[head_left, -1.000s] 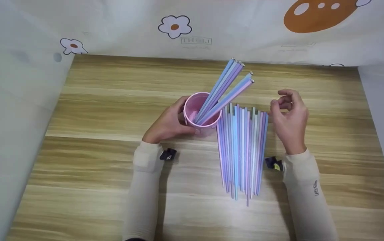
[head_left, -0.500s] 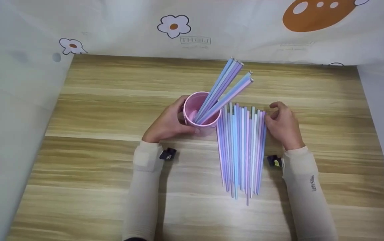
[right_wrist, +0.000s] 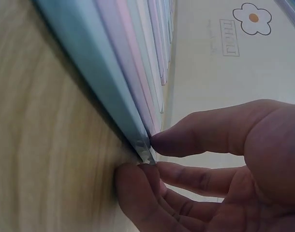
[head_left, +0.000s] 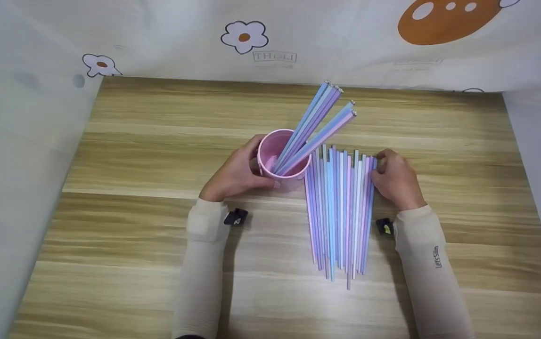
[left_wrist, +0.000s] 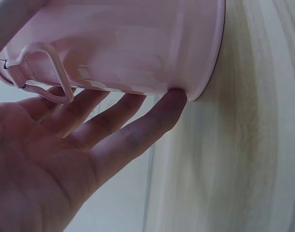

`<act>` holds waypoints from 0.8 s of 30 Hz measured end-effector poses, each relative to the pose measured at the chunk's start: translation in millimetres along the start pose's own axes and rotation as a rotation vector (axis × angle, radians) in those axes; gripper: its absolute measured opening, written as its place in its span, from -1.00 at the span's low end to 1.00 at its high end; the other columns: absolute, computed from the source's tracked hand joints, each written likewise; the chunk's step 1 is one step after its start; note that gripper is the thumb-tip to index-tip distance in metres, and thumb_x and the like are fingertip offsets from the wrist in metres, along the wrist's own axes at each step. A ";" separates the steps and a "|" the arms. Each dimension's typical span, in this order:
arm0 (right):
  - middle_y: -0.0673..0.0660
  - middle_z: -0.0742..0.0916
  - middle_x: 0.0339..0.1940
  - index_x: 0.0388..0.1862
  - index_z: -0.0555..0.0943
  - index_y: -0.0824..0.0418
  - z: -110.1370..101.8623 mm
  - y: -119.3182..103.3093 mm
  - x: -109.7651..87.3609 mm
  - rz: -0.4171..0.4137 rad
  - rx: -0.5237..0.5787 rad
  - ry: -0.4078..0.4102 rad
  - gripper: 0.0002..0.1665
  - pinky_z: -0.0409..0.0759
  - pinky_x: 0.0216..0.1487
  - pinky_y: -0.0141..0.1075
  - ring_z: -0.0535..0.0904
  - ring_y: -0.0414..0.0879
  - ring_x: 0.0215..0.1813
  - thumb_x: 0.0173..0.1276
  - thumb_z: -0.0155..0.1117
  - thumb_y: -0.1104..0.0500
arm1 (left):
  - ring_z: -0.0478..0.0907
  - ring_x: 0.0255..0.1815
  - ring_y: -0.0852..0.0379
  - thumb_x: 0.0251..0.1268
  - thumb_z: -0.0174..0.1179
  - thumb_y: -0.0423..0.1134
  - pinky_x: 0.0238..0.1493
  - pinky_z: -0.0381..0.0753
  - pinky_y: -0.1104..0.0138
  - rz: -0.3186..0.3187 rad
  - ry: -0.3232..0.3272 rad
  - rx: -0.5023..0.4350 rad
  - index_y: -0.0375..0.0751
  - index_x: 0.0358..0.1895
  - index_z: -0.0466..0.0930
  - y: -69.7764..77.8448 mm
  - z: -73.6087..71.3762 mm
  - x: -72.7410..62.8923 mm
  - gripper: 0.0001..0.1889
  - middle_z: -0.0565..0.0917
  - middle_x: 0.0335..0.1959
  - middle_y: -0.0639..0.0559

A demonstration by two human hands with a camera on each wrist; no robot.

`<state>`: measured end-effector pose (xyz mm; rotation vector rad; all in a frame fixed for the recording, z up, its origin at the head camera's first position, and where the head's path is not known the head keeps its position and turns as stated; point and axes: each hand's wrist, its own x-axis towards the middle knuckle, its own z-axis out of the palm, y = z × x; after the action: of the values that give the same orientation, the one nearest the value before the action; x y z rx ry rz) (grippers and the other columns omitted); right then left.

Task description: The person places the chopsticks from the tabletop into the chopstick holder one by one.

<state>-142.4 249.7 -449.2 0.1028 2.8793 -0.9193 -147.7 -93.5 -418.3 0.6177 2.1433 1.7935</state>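
Observation:
My left hand (head_left: 233, 173) grips a small pink bucket (head_left: 273, 142) from its left side, thumb in front and fingers behind. A wire loop (left_wrist: 60, 77) on the bucket's side shows in the left wrist view. Several pastel chopsticks (head_left: 316, 118) lean out of the bucket toward the far right. Right of it, a row of blue, purple, pink and pale chopsticks (head_left: 341, 212) lies side by side, thick ends away from me. My right hand (head_left: 397, 181) pinches the thick end of the rightmost blue chopstick (right_wrist: 101, 82) between thumb and fingers.
Everything stands on a wood-grain table (head_left: 148, 226). A pale sheet (head_left: 176, 42) printed with flowers and brown shapes rises behind the table and along its sides. Small black devices (head_left: 236, 217) sit at both wrists.
My right hand has come down and to the left from above the row's right side, and its thumb and fingers have closed on the outermost chopstick. The left hand and bucket stay put.

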 end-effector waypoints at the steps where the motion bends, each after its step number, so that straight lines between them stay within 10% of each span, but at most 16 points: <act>1: 0.31 0.66 -0.39 0.13 0.50 0.56 0.2 0.1 0.2 0.003 -0.003 -0.002 -0.50 0.54 -0.29 -0.01 0.55 0.16 -0.30 0.22 0.18 0.33 | 0.35 0.38 -0.28 -0.21 0.53 -0.58 0.44 0.34 0.00 0.001 -0.001 -0.002 -0.45 0.40 0.24 -0.2 -0.1 0.0 -0.04 0.41 0.32 -0.40; 24: 0.31 0.64 -0.36 0.17 0.49 0.55 -5.3 -6.3 -3.1 0.021 -0.013 0.041 -0.46 0.53 -0.39 -0.11 0.54 0.11 -0.37 0.21 0.22 0.35 | 0.35 0.37 -0.29 -0.19 0.52 -0.59 0.42 0.37 -0.03 0.005 -0.006 -0.011 -0.44 0.40 0.25 -2.6 -0.3 0.5 -0.05 0.42 0.31 -0.40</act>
<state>-140.5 247.6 -440.9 0.1527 2.9153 -0.9056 -148.6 -93.9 -420.8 0.6253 2.1278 1.8023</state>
